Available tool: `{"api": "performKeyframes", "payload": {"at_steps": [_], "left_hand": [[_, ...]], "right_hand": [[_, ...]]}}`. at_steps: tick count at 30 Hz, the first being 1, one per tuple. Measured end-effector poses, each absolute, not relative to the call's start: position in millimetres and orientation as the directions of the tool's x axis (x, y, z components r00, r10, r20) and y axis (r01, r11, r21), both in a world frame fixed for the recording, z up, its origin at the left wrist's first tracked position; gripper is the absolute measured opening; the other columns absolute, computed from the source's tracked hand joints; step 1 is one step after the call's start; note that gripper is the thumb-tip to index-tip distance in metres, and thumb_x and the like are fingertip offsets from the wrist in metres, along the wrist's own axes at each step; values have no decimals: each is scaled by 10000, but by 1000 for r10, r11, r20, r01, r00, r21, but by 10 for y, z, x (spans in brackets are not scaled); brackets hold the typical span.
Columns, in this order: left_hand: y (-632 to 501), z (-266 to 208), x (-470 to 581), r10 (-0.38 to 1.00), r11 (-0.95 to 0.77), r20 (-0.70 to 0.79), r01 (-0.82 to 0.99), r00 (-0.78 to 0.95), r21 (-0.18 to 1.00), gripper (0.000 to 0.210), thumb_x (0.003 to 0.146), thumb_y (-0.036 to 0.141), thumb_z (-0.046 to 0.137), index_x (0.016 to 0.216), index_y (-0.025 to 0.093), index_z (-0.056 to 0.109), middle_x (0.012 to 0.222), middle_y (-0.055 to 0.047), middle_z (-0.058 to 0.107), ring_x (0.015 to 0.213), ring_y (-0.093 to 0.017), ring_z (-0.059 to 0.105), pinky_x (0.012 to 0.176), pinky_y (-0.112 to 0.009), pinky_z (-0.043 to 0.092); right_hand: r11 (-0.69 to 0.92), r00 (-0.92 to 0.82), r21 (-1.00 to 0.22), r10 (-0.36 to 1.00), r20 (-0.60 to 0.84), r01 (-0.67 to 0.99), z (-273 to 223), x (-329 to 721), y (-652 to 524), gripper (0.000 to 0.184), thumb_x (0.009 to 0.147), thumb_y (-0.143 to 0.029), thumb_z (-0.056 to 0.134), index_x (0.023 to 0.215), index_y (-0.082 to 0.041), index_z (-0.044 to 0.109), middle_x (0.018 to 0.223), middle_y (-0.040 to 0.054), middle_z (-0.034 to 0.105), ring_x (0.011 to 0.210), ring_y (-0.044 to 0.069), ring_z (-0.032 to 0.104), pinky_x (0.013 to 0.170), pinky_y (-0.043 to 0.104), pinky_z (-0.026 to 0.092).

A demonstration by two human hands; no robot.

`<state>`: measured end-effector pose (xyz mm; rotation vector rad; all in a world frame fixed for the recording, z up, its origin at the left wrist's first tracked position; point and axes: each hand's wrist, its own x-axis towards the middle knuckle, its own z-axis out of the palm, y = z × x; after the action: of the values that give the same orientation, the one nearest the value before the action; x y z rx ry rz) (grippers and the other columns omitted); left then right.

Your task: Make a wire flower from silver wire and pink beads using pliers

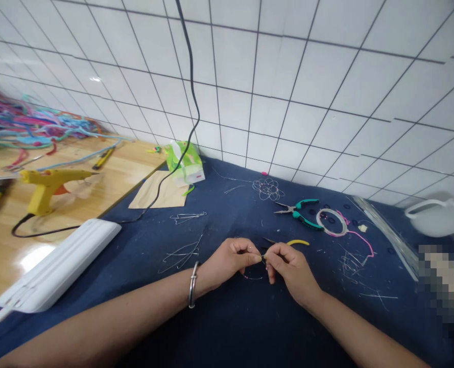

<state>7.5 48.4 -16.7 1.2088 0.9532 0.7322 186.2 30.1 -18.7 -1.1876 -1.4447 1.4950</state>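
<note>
My left hand [240,257] and my right hand [288,263] meet over the dark blue cloth [227,317], fingertips pinched close together. Between them is a thin wire [254,278], its loose part curving below my left fingers with tiny pink beads on it. Most of the wire is hidden by my fingers. Just behind my right hand lies a yellow-handled tool [299,242], partly covered. Farther back are teal-handled pliers [297,210], jaws apart, and a flower-shaped wire piece [268,189]. Bent wires [181,255] lie left of my left hand.
A white power strip [62,266] and yellow glue gun [50,189] occupy the left, with a black cable [192,87] crossing. A green packet [184,162] stands near the tiled wall. To the right are a white ring [332,210], wire scraps [351,263] and a white container [441,217].
</note>
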Motion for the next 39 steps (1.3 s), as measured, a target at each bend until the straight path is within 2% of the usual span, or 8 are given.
{"api": "performKeyframes", "payload": {"at_steps": [4, 11, 18, 21, 26, 32, 39], "left_hand": [[467, -166, 87, 862, 199, -191, 33, 470, 979, 144, 730, 273, 600, 706, 132, 616, 602, 16, 539, 495, -70, 432, 479, -194, 374], [473, -135, 89, 876, 249, -214, -25, 433, 968, 150, 746, 279, 590, 711, 133, 589, 534, 47, 479, 434, -50, 402, 420, -171, 289], [473, -150, 74, 877, 252, -206, -51, 435, 966, 147, 758, 285, 578, 732, 140, 573, 526, 48, 489, 411, -48, 399, 400, -174, 257], [475, -164, 75, 881, 260, -205, -74, 427, 963, 152, 757, 289, 580, 729, 140, 568, 518, 54, 467, 413, -48, 392, 407, -176, 272], [491, -181, 70, 897, 281, -208, -139, 390, 950, 165, 769, 300, 574, 743, 137, 566, 510, 66, 421, 401, -35, 342, 433, -183, 316], [502, -169, 53, 892, 300, -218, -157, 397, 941, 185, 780, 325, 567, 749, 142, 564, 449, 73, 373, 406, -54, 378, 443, -187, 334], [496, -175, 57, 894, 274, -202, -130, 400, 953, 183, 770, 324, 578, 741, 144, 559, 453, 71, 378, 418, -57, 378, 436, -177, 330]], "right_hand": [[-82, -292, -986, 949, -122, 147, -157, 1864, 298, 209, 825, -371, 498, 747, -180, 527, 582, -41, 518, 491, 85, 498, 503, 228, 428], [-163, -323, -984, 929, -179, 75, -160, 1855, 323, 215, 805, -388, 524, 768, -177, 521, 596, -44, 512, 478, 74, 480, 492, 221, 426], [-142, -308, -983, 936, -170, 113, -189, 1859, 324, 198, 799, -382, 531, 782, -184, 538, 623, -38, 521, 486, 70, 476, 486, 215, 422], [-157, -325, -985, 930, -173, 77, -181, 1859, 332, 221, 812, -391, 510, 783, -176, 552, 628, -30, 524, 488, 71, 481, 493, 221, 427], [-196, -360, -981, 915, -182, -2, -162, 1875, 336, 278, 845, -412, 445, 910, -169, 565, 741, 14, 562, 562, 92, 526, 494, 232, 438], [-148, -350, -980, 918, -186, 132, -141, 1880, 309, 201, 756, -329, 587, 893, -182, 573, 632, -30, 545, 533, 89, 519, 517, 235, 451], [-130, -298, -962, 933, -201, 241, -114, 1864, 288, 148, 757, -313, 575, 822, -180, 575, 589, -35, 534, 509, 90, 504, 498, 223, 432]]}}
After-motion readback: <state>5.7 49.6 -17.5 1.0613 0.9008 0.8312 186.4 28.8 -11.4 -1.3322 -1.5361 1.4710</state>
